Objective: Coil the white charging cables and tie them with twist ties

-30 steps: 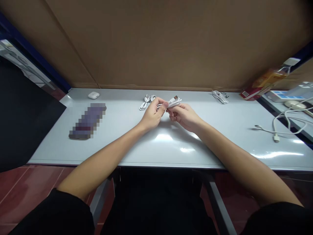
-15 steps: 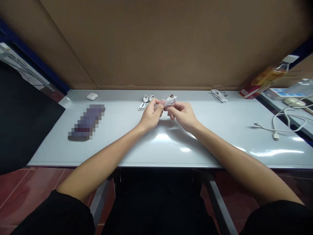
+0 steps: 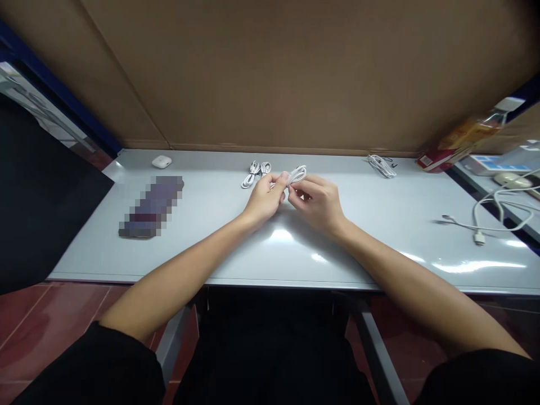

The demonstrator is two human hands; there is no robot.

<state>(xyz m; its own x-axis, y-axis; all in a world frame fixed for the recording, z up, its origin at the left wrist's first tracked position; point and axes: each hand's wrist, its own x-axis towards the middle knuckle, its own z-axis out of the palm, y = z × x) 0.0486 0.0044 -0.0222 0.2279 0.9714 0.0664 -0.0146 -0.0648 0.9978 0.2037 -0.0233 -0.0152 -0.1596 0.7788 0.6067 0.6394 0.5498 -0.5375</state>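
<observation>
A coiled white charging cable [image 3: 297, 174] is held above the middle of the table. My left hand [image 3: 268, 197] is closed on its left part, thumb on top. My right hand [image 3: 318, 203] is closed in a pinch at the lower side of the coil, fingertips against it; whether a tie sits between them is too small to tell. Just behind my left hand lie two bundled white cables [image 3: 252, 175], partly close together on the table.
A blurred-out phone [image 3: 152, 207] and a white earbud case [image 3: 161, 162] lie on the grey table [image 3: 219, 259], left. At right are another coiled cable [image 3: 382, 166], a loose cable [image 3: 478, 237] and a tilted bottle [image 3: 468, 138]. A cardboard panel [image 3: 270, 79] stands behind.
The coil has turned in my hands, so its USB plug no longer shows and the loop end points up right. My right fingers have curled in closer. The view has shifted slightly.
</observation>
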